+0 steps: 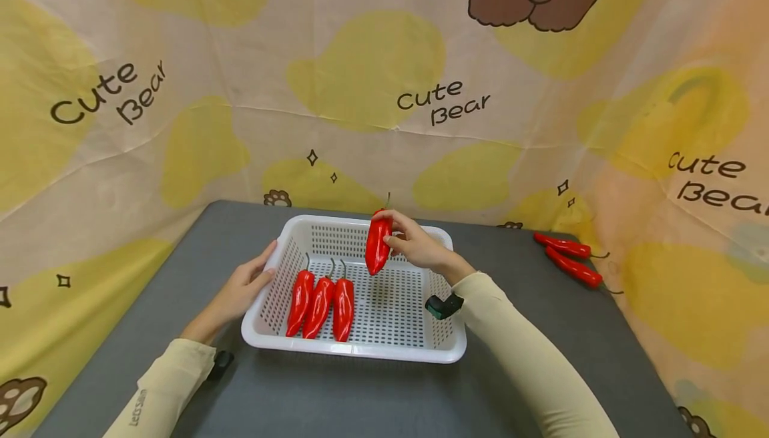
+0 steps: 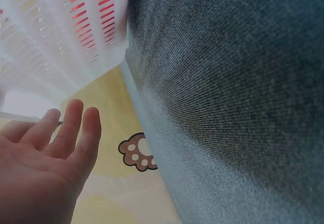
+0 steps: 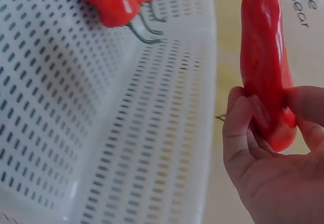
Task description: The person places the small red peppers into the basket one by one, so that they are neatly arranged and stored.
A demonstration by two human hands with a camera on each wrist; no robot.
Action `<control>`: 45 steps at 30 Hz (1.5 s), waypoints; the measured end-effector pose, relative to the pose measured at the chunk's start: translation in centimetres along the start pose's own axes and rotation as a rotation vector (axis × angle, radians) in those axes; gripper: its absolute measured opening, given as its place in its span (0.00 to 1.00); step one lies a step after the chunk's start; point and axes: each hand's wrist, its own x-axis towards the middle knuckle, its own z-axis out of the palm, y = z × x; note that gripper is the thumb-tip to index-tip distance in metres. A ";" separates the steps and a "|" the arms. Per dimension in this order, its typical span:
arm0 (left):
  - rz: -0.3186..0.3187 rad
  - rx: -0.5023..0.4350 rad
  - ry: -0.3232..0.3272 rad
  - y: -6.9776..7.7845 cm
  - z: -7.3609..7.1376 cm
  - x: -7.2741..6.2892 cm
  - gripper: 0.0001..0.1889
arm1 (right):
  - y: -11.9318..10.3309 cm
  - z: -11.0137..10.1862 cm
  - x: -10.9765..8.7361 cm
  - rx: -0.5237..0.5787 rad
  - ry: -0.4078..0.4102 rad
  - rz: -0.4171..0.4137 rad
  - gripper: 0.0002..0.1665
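In the head view my right hand (image 1: 414, 241) pinches a glossy red chili pepper (image 1: 378, 244), stem up, above the white plastic basket (image 1: 354, 350). The right wrist view shows the thumb and fingertips on either side of this pepper (image 3: 263, 57). My left hand (image 1: 243, 284) holds the basket's left rim, its thumb over the edge and its other fingers outside. Those other fingers (image 2: 73, 128) extend loosely beside the perforated wall in the left wrist view. Inside the basket, three red peppers (image 1: 320, 304) lie side by side on the left, stems toward the back.
Two more red peppers (image 1: 573, 268) lie on the dark grey table (image 1: 336, 398) at the far right, near its edge. A patterned cloth (image 1: 366, 137) with printed lettering hangs behind the table and along its sides.
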 end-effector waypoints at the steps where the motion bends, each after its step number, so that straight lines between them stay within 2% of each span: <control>1: 0.004 0.002 0.000 0.0 0.0 0.0 0.32 | 0.2 0.3 0.1 -0.001 -0.006 0.014 0.27; 8: -0.005 0.014 -0.001 -0.1 0.0 0.0 0.32 | 1.2 1.4 0.6 -0.067 -0.034 0.127 0.29; 16: 0.004 0.021 0.006 -0.2 0.0 0.1 0.32 | 1.7 1.5 0.8 -0.172 -0.125 0.175 0.30; 19: -0.003 0.019 0.007 -0.1 0.0 0.0 0.32 | 1.7 1.5 0.9 -0.212 -0.178 0.192 0.28; 27: -0.002 0.012 0.012 0.3 0.0 0.0 0.32 | 1.4 2.6 1.2 -0.257 -0.374 0.311 0.22; 37: -0.012 0.006 0.012 0.1 0.1 0.0 0.32 | 1.9 3.7 1.4 -0.165 -0.435 0.407 0.23; 45: -0.021 0.003 0.011 0.0 0.0 0.0 0.33 | 1.9 3.8 1.2 -0.102 -0.440 0.487 0.26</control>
